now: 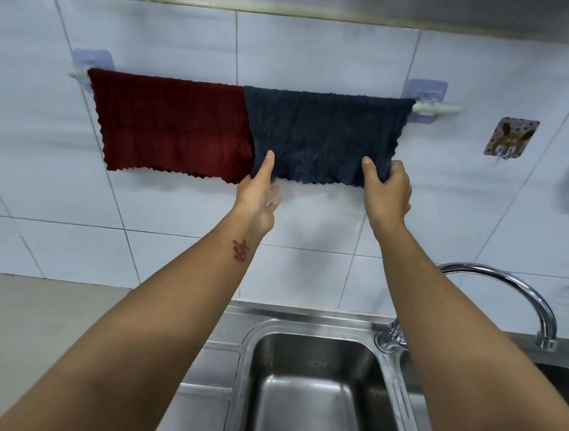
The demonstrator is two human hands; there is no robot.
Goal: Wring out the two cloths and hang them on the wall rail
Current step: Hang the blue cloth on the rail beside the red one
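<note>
Tiled kitchen wall above a steel sink (314,372), both cloths draped on the rail.
The left hand (257,192) and right hand (387,190) pinch the navy cloth (321,132) by its lower corners, fingers clamped, likely pulling it flat beside the red cloth (170,123) on the wall rail (437,107).

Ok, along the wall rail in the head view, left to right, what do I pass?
Left rail bracket → red cloth → dark blue cloth, held at its lower corners by both hands → right rail bracket → patterned wall hook.

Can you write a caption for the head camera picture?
Both hands hold the blue cloth beside the red cloth on the rail.
</note>
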